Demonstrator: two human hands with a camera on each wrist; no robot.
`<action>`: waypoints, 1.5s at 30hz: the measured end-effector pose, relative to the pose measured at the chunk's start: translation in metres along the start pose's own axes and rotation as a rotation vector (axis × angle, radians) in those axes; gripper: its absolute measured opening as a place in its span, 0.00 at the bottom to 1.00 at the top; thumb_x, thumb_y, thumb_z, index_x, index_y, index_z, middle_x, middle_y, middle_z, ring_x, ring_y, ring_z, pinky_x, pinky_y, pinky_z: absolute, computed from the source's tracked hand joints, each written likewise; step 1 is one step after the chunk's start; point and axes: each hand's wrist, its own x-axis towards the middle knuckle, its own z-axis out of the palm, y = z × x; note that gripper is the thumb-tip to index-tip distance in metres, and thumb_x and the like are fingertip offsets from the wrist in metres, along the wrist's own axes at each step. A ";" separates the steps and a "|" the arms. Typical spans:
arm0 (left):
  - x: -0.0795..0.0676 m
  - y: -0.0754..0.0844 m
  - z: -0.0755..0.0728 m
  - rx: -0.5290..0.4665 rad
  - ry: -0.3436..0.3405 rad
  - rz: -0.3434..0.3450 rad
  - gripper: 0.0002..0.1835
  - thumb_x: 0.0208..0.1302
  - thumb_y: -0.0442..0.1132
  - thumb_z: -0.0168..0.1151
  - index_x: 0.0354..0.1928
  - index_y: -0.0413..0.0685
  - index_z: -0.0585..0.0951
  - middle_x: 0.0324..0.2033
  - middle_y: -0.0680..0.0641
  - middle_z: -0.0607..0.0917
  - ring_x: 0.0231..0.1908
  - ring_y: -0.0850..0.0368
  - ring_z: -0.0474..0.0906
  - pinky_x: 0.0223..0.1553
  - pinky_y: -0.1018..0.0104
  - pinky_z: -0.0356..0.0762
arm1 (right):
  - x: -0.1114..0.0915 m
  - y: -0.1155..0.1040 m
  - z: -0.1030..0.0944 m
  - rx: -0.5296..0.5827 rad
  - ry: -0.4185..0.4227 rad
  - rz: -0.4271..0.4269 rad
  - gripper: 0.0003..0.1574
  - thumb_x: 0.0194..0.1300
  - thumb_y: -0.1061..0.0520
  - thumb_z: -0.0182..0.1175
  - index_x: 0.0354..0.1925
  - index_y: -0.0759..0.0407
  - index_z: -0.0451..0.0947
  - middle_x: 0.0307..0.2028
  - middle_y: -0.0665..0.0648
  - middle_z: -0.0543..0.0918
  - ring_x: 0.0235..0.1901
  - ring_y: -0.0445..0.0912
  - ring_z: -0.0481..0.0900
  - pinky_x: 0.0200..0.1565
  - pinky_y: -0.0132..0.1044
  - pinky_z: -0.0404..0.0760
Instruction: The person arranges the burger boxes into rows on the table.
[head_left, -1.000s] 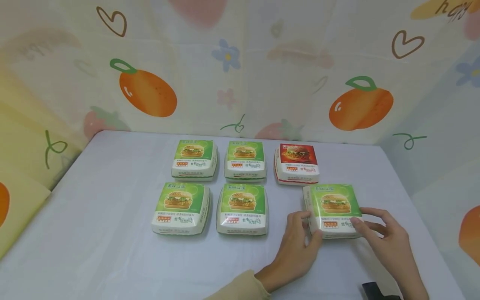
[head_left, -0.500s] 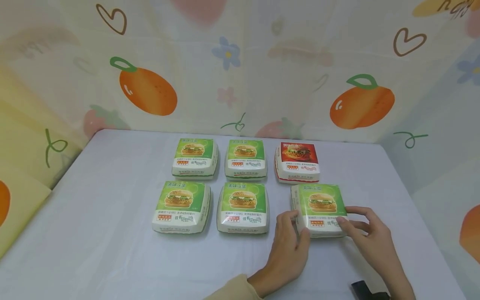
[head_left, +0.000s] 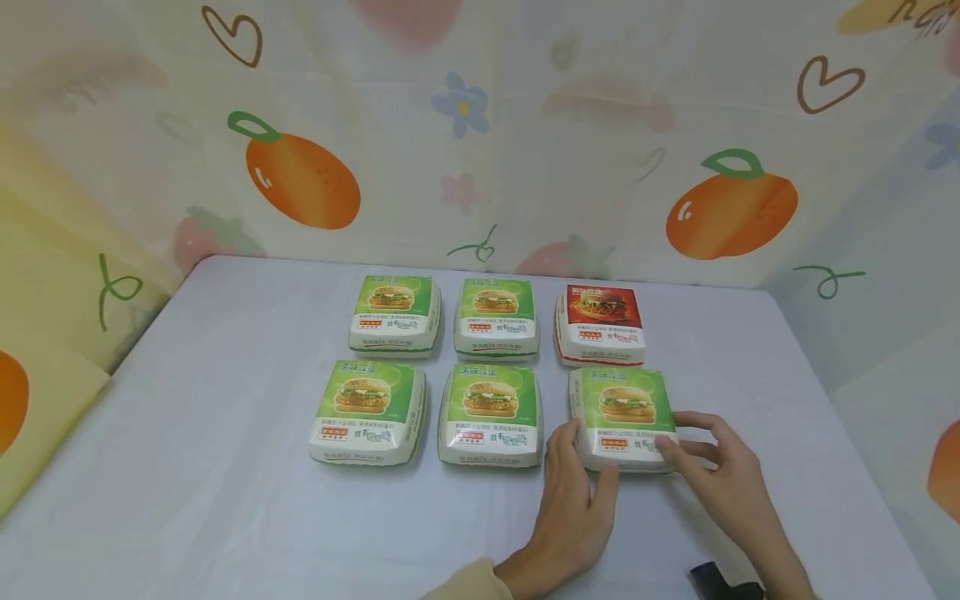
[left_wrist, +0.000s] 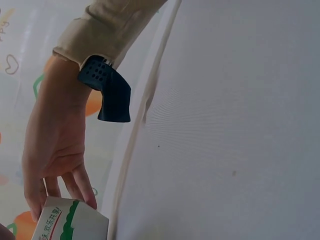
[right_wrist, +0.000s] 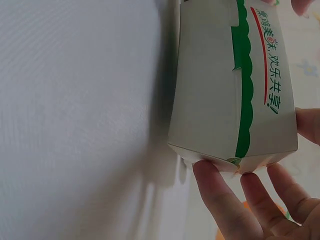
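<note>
A green-and-white burger box (head_left: 626,412) is at the front right of two rows of boxes. My right hand (head_left: 723,475) grips it, with the thumb on the top near the right edge and the fingers against the right side. In the right wrist view, fingertips (right_wrist: 207,172) touch the end of the box (right_wrist: 210,80). My left hand (head_left: 573,508) lies along the box's left side, fingers fairly straight and touching it. Its thumb stands apart near the front edge. Whether the box's underside touches the table is unclear.
The front row's other green burger boxes (head_left: 491,417) (head_left: 367,412) stand to the left. Behind are two green boxes (head_left: 395,317) (head_left: 497,319) and a red one (head_left: 600,325). They stand on a white-covered table (head_left: 187,433). A fruit-print cloth (head_left: 525,167) hangs behind.
The held burger box has moved left with both hands, closer to the middle front box and in front of the red box. The left thumb has come away from it. The other boxes stayed put.
</note>
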 end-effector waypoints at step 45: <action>-0.004 0.002 -0.004 0.019 -0.011 -0.037 0.41 0.64 0.53 0.46 0.71 0.54 0.38 0.72 0.52 0.39 0.71 0.60 0.34 0.70 0.50 0.42 | -0.003 -0.004 0.010 0.018 -0.007 -0.024 0.36 0.57 0.35 0.57 0.57 0.52 0.66 0.57 0.55 0.72 0.46 0.55 0.80 0.32 0.34 0.83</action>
